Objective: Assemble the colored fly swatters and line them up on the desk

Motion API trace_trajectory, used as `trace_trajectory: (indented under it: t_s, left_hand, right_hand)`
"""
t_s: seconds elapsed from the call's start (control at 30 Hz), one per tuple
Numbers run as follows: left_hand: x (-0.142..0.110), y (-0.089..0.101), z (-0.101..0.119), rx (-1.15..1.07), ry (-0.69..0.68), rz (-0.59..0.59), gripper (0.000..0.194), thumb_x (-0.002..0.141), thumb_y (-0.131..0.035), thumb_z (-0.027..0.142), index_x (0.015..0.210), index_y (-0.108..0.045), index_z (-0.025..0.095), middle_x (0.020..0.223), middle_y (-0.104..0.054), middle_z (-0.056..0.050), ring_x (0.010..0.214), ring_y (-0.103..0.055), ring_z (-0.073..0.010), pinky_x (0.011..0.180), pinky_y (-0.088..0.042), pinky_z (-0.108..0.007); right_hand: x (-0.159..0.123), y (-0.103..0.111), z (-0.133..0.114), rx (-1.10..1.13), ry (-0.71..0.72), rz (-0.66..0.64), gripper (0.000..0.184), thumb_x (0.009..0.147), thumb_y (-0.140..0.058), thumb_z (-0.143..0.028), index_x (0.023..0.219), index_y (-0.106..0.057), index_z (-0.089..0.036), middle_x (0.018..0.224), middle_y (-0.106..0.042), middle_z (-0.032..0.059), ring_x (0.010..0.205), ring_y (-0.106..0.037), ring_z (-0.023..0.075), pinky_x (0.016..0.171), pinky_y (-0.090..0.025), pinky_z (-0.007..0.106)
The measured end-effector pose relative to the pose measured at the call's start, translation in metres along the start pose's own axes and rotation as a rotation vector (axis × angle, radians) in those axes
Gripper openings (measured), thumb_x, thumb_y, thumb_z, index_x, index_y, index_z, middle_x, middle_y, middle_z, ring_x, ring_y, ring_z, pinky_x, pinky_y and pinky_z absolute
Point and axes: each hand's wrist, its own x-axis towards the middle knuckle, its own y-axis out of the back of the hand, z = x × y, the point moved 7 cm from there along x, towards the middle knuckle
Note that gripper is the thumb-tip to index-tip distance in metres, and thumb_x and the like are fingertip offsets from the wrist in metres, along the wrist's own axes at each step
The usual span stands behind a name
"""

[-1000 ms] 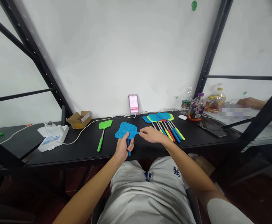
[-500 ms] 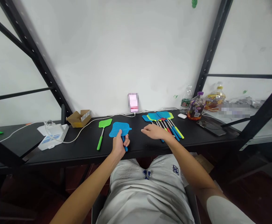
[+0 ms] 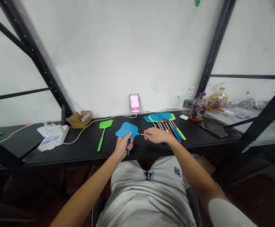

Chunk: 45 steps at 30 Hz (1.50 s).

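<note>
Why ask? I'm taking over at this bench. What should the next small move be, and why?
Probably close the small gap: ease the thin pale rod in the right hand toward the neck of the blue mesh swatter head, held by the left hand, since the rod's tip points at that neck.
</note>
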Motion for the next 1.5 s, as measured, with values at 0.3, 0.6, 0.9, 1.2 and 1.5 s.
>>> trace_trajectory:
  t_s: [0.3, 0.6, 0.9, 1.2, 1.5]
  left_hand:
    - [0.001, 0.002, -0.001, -0.009, -0.005, 0.012, 0.037, 0.074, -0.075, 0.039, 0.064, -0.047, 0.018, 0.052, -0.054, 0.005, 0.029, -0.033, -0.0023, 0.031, -0.025, -0.019]
    - [-0.001, -0.001, 0.001, -0.003, 0.0, 0.017, 0.039, 0.076, -0.073, 0.044, 0.062, -0.047, 0.018, 0.05, -0.054, 0.004, 0.027, -0.033, -0.0026, 0.03, -0.026, -0.019]
    - [0.001, 0.0, -0.002, -0.001, 0.111, -0.115, 0.028, 0.077, -0.068, 0.039, 0.079, -0.063, 0.012, 0.049, -0.053, 0.004, 0.027, -0.026, -0.0018, 0.03, -0.02, -0.019]
    - [0.0, 0.0, -0.004, 0.016, 0.113, -0.149, 0.029, 0.08, -0.066, 0.041, 0.078, -0.063, 0.012, 0.049, -0.052, 0.005, 0.028, -0.025, -0.0014, 0.031, -0.021, -0.018]
    - [0.0, 0.001, -0.005, 0.027, 0.128, -0.191, 0.029, 0.081, -0.067, 0.041, 0.078, -0.064, 0.012, 0.05, -0.052, 0.005, 0.029, -0.025, -0.0011, 0.031, -0.022, -0.017]
  right_hand:
    - [-0.002, -0.001, -0.005, 0.036, 0.032, 0.004, 0.022, 0.094, -0.044, -0.019, 0.09, -0.066, -0.016, 0.088, -0.068, 0.0067, 0.078, -0.058, 0.0172, 0.069, -0.038, 0.024]
    - [-0.002, -0.002, -0.008, 0.055, 0.045, -0.01, 0.023, 0.094, -0.045, -0.019, 0.092, -0.067, -0.016, 0.092, -0.069, 0.0081, 0.081, -0.059, 0.0184, 0.069, -0.039, 0.025]
    - [0.002, 0.0, -0.011, 0.082, 0.063, 0.048, 0.026, 0.095, -0.045, -0.019, 0.095, -0.071, -0.016, 0.097, -0.072, 0.0077, 0.085, -0.063, 0.0181, 0.074, -0.04, 0.025]
    - [0.006, -0.004, -0.015, 0.087, 0.063, 0.096, 0.027, 0.094, -0.045, -0.017, 0.093, -0.073, -0.015, 0.1, -0.074, 0.0096, 0.09, -0.063, 0.0189, 0.077, -0.041, 0.025]
    - [0.009, -0.006, -0.016, 0.179, 0.028, 0.094, 0.029, 0.092, -0.044, -0.014, 0.09, -0.073, -0.013, 0.081, -0.068, 0.0056, 0.072, -0.057, 0.014, 0.07, -0.039, 0.023]
